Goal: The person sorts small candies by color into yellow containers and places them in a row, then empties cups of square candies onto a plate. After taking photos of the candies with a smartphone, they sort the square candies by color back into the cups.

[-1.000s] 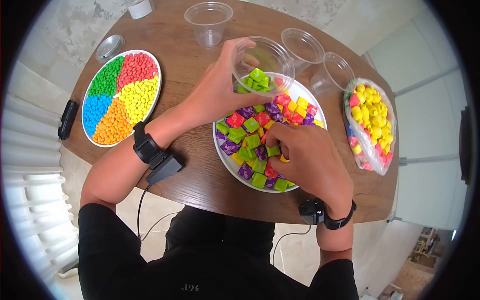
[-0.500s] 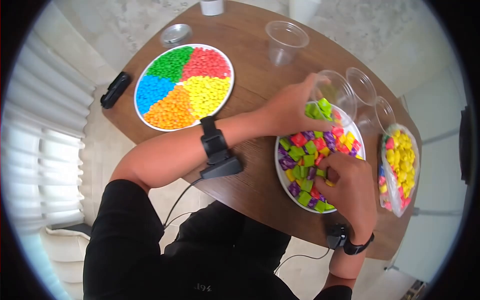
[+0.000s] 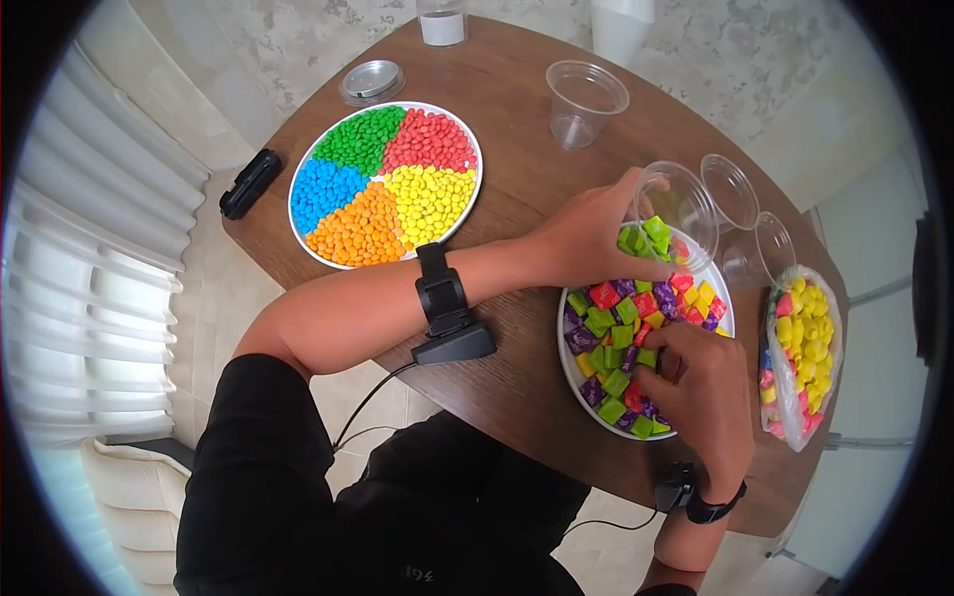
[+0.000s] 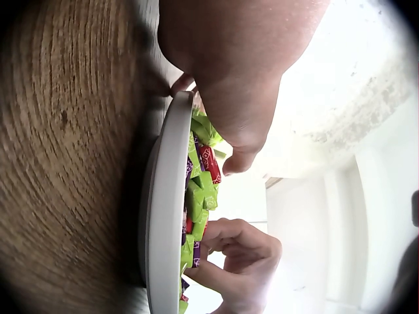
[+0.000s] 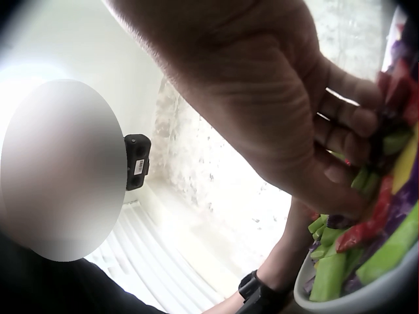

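Observation:
My left hand (image 3: 596, 238) holds a clear plastic cup (image 3: 686, 199) tipped over the far side of a white plate (image 3: 568, 382). Several green wrapped candies (image 3: 651, 234) lie in the cup. On the plate is a mixed heap of wrapped candies (image 3: 604, 295) in green, purple, red and yellow. My right hand (image 3: 706, 397) is at the heap's near right, thumb and fingers curled, pinching a green candy (image 3: 647, 358). The right wrist view shows those fingertips (image 5: 357, 203) down among the candies. In the left wrist view the plate's rim (image 4: 171, 196) hides most of the heap.
To the left stands a plate (image 3: 481, 189) of small candies sorted by colour. Empty clear cups (image 3: 586, 99) stand at the back and right. A plastic bag (image 3: 803, 348) of yellow and pink pieces lies at the right edge. A round lidded container (image 3: 373, 81) sits back left.
The head view has swung left, so the table appears further right. Both hands keep nearly the same places at the plate, the left still holding the cup.

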Motion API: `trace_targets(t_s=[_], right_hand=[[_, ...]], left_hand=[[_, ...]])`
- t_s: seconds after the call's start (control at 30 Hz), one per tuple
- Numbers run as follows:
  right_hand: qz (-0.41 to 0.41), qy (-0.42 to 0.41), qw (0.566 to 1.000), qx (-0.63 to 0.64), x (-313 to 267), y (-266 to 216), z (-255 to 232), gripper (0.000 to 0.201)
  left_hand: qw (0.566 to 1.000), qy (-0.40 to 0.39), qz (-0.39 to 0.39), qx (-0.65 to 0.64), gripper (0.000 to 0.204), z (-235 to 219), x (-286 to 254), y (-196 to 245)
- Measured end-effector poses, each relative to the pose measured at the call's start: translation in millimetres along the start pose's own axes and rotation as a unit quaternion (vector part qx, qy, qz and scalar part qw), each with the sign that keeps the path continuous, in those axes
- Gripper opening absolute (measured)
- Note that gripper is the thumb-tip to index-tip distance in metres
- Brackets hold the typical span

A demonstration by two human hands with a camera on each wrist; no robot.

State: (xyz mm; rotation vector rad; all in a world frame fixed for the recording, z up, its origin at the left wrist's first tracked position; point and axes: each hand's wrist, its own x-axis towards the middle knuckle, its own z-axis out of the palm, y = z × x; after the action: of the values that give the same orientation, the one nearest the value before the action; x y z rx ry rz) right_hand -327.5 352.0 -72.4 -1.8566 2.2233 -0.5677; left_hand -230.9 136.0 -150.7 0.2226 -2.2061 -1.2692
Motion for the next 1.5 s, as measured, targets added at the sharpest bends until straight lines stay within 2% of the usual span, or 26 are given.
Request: trace_targets(t_s=[0.4, 0.47, 0.53, 0.77, 0.87, 0.97, 1.0, 1.03, 1.07, 1.1, 1.13, 1.17, 1.2, 1.27, 1.5], right_hand=[[0.02, -0.015, 0.999, 0.048, 0, 5, -1, 0.016], [0.026, -0.018, 0.998, 0.055, -1, 6, 1, 0.015], [0.004, 0.015, 0.998, 0.057, -2, 8, 4, 0.011], [0.001, 0.023, 0.998, 0.055, -1, 11, 4, 0.007], [0.037, 0.024, 0.993, 0.106, -2, 13, 1, 0.006], [0.065, 0.063, 0.985, 0.149, -1, 14, -1, 0.004], [0.045, 0.123, 0.979, 0.154, -1, 17, 1, 0.003], [0.025, 0.182, 0.97, 0.159, -1, 19, 4, 0.004], [0.025, 0.184, 0.97, 0.16, 0, 21, 6, 0.004], [0.052, 0.24, 0.945, 0.215, 0, 23, 9, 0.005], [0.079, 0.293, 0.914, 0.268, 0, 26, 12, 0.007], [0.067, 0.304, 0.909, 0.278, -1, 34, 14, 0.01], [0.067, 0.303, 0.909, 0.279, 0, 32, 15, 0.01], [0.052, 0.353, 0.889, 0.286, 2, 27, 15, 0.01], [0.057, 0.306, 0.912, 0.266, 7, 27, 21, 0.017]], left_hand=[[1.0, -0.014, 0.022, 0.012, 0.095, -6, 3, -6], [0.999, -0.018, 0.045, 0.021, 0.093, -7, 5, -10], [0.999, -0.019, 0.045, 0.016, 0.092, -10, 6, -13], [0.998, -0.051, 0.032, 0.008, 0.091, -16, 9, -12], [0.998, -0.05, 0.031, 0.002, 0.09, -17, 9, -10], [0.998, -0.039, 0.023, 0.038, 0.09, -15, 6, -1], [0.998, -0.04, 0.023, 0.038, 0.09, -13, 3, 2], [0.996, -0.012, 0.058, 0.068, 0.089, -10, 1, 5], [0.991, 0.015, 0.093, 0.099, 0.089, -8, -2, 8], [0.991, 0.013, 0.093, 0.1, 0.089, -5, -3, 10], [0.985, 0.027, 0.129, 0.11, 0.088, -2, -5, 11], [0.978, 0.042, 0.165, 0.12, 0.087, 1, -7, 12], [0.978, 0.042, 0.164, 0.122, 0.087, 2, -8, 13], [0.97, 0.054, 0.197, 0.134, 0.083, 4, -10, 16], [0.956, 0.06, 0.24, 0.155, 0.08, 7, -13, 24]])
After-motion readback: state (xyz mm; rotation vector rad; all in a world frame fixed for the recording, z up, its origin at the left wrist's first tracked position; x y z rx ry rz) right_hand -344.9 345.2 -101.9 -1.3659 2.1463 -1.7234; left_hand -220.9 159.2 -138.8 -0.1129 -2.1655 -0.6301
